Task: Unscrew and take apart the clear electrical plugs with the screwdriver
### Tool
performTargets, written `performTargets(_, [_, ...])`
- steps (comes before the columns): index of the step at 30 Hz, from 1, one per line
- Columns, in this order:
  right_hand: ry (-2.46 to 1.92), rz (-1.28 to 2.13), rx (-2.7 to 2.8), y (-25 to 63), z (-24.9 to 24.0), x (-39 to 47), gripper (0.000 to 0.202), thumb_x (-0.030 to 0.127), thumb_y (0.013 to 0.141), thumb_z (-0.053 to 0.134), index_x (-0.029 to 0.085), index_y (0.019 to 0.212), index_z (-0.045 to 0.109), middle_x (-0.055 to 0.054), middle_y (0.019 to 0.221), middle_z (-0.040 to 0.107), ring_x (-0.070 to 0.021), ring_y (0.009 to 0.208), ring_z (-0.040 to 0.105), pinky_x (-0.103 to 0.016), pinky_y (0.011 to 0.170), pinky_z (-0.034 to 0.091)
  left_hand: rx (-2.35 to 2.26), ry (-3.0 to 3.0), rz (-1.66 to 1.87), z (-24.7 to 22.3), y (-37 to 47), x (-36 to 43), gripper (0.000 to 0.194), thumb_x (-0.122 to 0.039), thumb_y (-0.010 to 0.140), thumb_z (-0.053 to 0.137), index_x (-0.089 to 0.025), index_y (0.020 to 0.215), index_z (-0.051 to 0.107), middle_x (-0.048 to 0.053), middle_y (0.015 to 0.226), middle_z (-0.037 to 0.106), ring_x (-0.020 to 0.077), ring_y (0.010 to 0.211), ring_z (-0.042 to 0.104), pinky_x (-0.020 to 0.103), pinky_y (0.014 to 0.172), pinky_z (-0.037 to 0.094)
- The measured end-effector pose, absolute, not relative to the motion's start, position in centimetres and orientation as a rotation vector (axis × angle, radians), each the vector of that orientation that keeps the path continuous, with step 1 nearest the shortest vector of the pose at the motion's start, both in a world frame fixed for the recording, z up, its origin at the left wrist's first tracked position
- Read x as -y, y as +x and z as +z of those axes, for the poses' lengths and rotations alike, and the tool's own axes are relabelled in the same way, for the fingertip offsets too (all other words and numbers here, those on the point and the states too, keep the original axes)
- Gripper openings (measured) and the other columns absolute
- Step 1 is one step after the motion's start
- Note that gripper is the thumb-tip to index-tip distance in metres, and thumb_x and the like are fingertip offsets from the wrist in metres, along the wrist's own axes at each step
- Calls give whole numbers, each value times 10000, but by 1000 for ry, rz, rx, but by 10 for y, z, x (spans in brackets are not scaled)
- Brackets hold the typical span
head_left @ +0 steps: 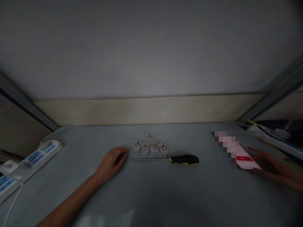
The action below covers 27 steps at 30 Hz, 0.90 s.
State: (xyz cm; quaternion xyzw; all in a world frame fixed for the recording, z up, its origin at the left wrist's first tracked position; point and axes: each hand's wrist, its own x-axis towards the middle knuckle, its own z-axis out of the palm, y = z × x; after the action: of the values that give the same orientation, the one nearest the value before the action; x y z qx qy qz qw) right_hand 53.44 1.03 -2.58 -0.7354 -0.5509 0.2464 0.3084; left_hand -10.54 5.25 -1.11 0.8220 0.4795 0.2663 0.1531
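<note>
My left hand (111, 163) lies on the grey tabletop with its fingers curled and its fingertips closed on the tip of a long screwdriver's shaft. The screwdriver (184, 159) lies crosswise, its black and yellow handle pointing right. Just beyond the shaft sit several clear plugs (154, 147) with brass-coloured pins facing up, most of them in a row and one behind. At the right, my right hand (278, 168) is slightly blurred, fingers spread at the near right end of a phone (247, 159) with a pink and red screen, partly pixelated.
White power strips (44, 155) with blue sockets run along the left side, with a white cable (14, 201) trailing. A pale wall strip (132, 112) borders the table's back edge. Metal posts (272, 94) rise at both sides. Dark items (281, 127) are heaped at the far right.
</note>
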Motion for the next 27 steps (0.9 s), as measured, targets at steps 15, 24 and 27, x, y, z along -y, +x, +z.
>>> performTargets(15, [-2227, 518, 1370, 491, 9, -21, 533, 585, 699, 550, 214, 1079, 589, -205, 1089, 688, -348, 958, 682, -457, 856, 536, -1343, 2371, 767, -14, -108, -53, 185, -286, 960, 502, -206, 1079, 619, 71, 966, 697, 244, 896, 664, 403, 836, 525])
performTargets(24, [-2136, 103, 1748, 482, -33, -28, 760, 595, 741, 594, 183, 1366, 460, -189, 1280, 568, -351, 1168, 546, -444, 986, 438, -1334, 2378, 749, -15, -109, -54, 183, -274, 963, 502, -201, 1083, 618, 73, 959, 692, 241, 899, 657, 394, 843, 515])
performTargets(27, [-2037, -114, 1880, 488, -40, -24, 652, 572, 771, 543, 176, 1288, 530, -183, 1279, 549, -345, 1260, 465, -430, 1019, 427, -1333, 2378, 747, -16, -108, -54, 182, -271, 962, 505, -203, 1088, 618, 70, 958, 691, 240, 894, 655, 392, 841, 513])
